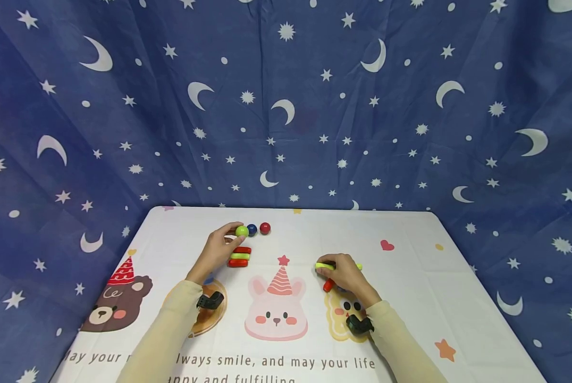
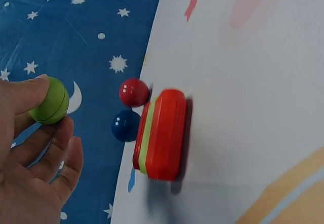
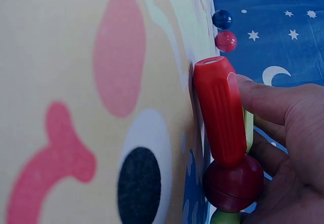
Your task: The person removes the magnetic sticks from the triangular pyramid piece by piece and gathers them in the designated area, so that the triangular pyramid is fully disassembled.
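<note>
My left hand [image 1: 215, 251] pinches a green ball [image 2: 53, 102] between thumb and fingers. Beside that ball in the head view are a blue ball [image 1: 252, 230] and a red ball [image 1: 265, 228]. Nearer to me lie two red sticks [image 1: 238, 263] with a yellow-green stick [image 1: 240, 256] between them. On the right, my right hand [image 1: 344, 272] grips another yellow-green stick [image 1: 324, 265], partly covered by the fingers. A fluted red stick [image 3: 220, 113] lies close to the thumb, its end by a dark red ball [image 3: 234, 183]. A green piece [image 3: 225, 218] shows below, mostly cut off.
A white tablecloth [image 1: 276, 367] with printed animals and lettering covers the table. Behind it hangs a blue curtain [image 1: 305, 175] with moons and stars. Black wrist devices [image 1: 211, 300] sit on both sleeves.
</note>
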### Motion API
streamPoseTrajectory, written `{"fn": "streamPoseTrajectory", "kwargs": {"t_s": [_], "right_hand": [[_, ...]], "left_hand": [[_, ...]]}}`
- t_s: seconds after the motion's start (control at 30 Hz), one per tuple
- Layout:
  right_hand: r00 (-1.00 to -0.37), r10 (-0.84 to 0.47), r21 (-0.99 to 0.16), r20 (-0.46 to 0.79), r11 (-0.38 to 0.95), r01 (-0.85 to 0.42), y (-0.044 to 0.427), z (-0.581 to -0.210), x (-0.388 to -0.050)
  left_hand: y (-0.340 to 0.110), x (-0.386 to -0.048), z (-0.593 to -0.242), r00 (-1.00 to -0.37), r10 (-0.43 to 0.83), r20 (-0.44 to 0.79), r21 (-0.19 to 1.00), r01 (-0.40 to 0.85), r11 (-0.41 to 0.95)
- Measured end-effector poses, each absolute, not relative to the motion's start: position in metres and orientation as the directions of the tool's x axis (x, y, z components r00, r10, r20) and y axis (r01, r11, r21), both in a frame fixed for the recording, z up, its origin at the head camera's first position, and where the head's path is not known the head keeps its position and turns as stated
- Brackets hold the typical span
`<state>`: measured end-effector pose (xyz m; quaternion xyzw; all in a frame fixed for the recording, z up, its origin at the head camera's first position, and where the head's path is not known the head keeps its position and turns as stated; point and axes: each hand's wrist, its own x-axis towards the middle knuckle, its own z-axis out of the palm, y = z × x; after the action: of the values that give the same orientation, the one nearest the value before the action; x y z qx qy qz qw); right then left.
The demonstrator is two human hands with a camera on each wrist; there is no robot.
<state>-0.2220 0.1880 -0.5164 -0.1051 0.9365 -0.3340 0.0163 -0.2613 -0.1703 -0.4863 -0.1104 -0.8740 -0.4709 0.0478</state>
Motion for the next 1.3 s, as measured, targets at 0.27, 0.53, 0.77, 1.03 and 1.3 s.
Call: {"fn": "streamPoseTrajectory", "kwargs": {"t_s": [0.27, 0.53, 0.77, 1.03, 1.3], "right_hand": [[-0.977, -0.206, -0.632, 0.044, 0.752, -0.187, 0.189, -0.517, -0.222], [-0.979, -0.200, -0.628, 0.041, 0.757, -0.181, 0.189, -0.516, -0.222], [-0.981, -0.191, -0.631, 0.031, 0.757, -0.168, 0.188, -0.516, -0.223], [-0.982, -0.186, -0.632, 0.032, 0.758, -0.164, 0.188, -0.517, -0.224], [-0.983, -0.183, -0.634, 0.015, 0.759, -0.151, 0.188, -0.517, -0.223]], "left_hand": [[-0.179, -0.273, -0.491, -0.977, 0.110, 0.183, 0.804, 0.213, 0.556], [-0.187, -0.289, -0.502, -0.986, 0.080, 0.145, 0.820, 0.165, 0.548], [-0.188, -0.296, -0.511, -0.995, 0.053, 0.079, 0.852, 0.095, 0.514], [-0.188, -0.303, -0.519, -0.999, 0.027, 0.040, 0.853, 0.048, 0.519], [-0.186, -0.307, -0.521, -1.000, 0.017, 0.022, 0.847, 0.028, 0.530]]}}
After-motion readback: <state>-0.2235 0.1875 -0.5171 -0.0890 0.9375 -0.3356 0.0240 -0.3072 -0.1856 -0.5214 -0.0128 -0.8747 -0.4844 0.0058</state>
